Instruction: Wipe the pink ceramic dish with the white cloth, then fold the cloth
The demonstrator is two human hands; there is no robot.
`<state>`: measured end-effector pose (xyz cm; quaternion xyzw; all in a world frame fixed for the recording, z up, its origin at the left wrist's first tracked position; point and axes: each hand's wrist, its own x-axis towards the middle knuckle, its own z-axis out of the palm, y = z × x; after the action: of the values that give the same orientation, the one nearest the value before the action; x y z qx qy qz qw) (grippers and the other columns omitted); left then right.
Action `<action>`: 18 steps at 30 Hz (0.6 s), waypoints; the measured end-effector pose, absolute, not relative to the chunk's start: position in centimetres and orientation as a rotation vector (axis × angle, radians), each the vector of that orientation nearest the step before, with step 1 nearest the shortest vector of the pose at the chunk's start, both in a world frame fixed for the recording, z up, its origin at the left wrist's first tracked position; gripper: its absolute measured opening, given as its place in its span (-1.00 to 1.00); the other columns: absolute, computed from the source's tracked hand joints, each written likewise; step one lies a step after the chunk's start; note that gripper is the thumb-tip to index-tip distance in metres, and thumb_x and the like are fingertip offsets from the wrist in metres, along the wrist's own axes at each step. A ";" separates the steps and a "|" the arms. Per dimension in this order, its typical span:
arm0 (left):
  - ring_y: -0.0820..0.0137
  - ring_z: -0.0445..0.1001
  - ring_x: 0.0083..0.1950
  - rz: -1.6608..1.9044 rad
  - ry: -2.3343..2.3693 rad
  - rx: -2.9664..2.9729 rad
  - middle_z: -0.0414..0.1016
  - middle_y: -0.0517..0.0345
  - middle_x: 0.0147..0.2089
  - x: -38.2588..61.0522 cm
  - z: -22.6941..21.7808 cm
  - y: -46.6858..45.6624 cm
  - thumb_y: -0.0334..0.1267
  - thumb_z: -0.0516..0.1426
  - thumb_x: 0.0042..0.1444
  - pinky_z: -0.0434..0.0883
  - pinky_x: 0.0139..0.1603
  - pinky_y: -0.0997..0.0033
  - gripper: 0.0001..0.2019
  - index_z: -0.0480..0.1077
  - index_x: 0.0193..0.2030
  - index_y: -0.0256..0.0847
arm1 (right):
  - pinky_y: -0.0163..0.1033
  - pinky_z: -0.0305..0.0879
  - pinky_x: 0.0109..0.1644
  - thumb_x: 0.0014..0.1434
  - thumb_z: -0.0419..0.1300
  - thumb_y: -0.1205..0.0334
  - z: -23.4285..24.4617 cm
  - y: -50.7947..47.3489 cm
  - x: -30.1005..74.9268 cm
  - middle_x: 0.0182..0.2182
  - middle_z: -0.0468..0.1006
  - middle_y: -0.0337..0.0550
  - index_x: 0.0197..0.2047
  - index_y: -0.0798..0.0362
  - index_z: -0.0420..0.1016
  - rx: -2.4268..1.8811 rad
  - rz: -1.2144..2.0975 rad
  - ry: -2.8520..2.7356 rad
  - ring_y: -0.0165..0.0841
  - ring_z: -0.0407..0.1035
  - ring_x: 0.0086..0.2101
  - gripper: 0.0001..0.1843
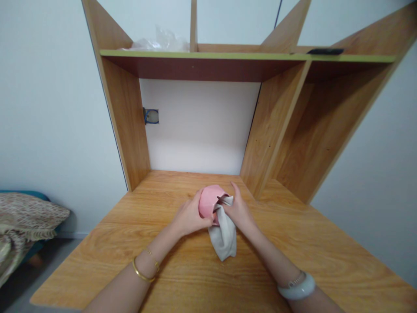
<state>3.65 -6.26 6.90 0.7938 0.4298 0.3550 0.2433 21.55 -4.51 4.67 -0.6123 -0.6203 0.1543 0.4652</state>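
Note:
A pink faceted container (210,201), like a small bowl or cup, is tipped on its side with its mouth toward the right. My left hand (192,216) wraps round its left side, thumb along the lower rim. A pale grey cloth (224,239) is partly tucked into the mouth and hangs down over the wooden desk. My right hand (240,211) reaches to the opening and grips the cloth there, its fingertips hidden inside the container. One finger of that hand points up, away from the rim.
The wooden desk (130,256) runs back to a shelf unit with upright dividers (270,139). Clear plastic (163,41) and a dark flat object (325,51) lie on the upper shelf (228,55). An open wall box (151,116) shows wires. A patterned blanket (29,213) covers a seat at left.

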 end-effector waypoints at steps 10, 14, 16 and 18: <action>0.19 0.44 -0.16 0.880 1.244 2.302 0.43 -0.06 -0.06 3.1 7.2 -6.3 -0.01 0.14 -0.09 0.35 -0.14 0.27 -0.18 -0.07 0.28 -0.25 | -0.29 0.22 -0.41 -0.03 0.05 0.19 5.5 -5.2 21.6 -0.51 0.46 -0.22 0.25 0.13 -0.10 -1.440 0.325 -1.580 -0.32 0.35 -0.50 -0.22; 0.26 0.44 -0.20 0.944 1.216 2.183 0.44 -0.03 -0.13 2.9 7.1 -5.8 0.05 0.10 -0.04 0.35 -0.15 0.28 -0.16 -0.17 0.30 -0.26 | -0.22 0.29 -0.28 -0.03 0.06 0.18 4.8 -4.5 21.7 -0.29 0.50 -0.10 0.23 0.12 -0.05 -1.352 0.432 -1.431 -0.30 0.39 -0.36 -0.25; 0.29 0.44 -0.21 0.978 1.155 2.104 0.44 -0.02 -0.13 3.0 6.9 -5.7 0.06 0.11 -0.03 0.35 -0.15 0.28 -0.12 -0.26 0.31 -0.25 | -0.19 0.29 -0.18 -0.04 0.08 0.17 4.4 -4.1 21.7 -0.18 0.46 -0.04 0.20 0.13 -0.01 -1.296 0.480 -1.350 -0.29 0.38 -0.26 -0.27; 0.26 0.42 -0.12 1.020 1.083 2.050 0.39 -0.07 -0.03 3.3 6.6 -5.7 0.04 0.15 -0.06 0.34 -0.09 0.25 -0.06 -0.32 0.31 -0.22 | -0.16 0.28 -0.11 -0.06 0.09 0.16 4.0 -3.8 21.6 -0.12 0.43 0.00 0.17 0.14 0.04 -1.253 0.514 -1.268 -0.27 0.36 -0.18 -0.29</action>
<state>3.28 -5.71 6.58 0.7723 0.4078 0.3841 0.2996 21.62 -3.80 4.01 -0.5403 -0.5470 0.2218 0.5997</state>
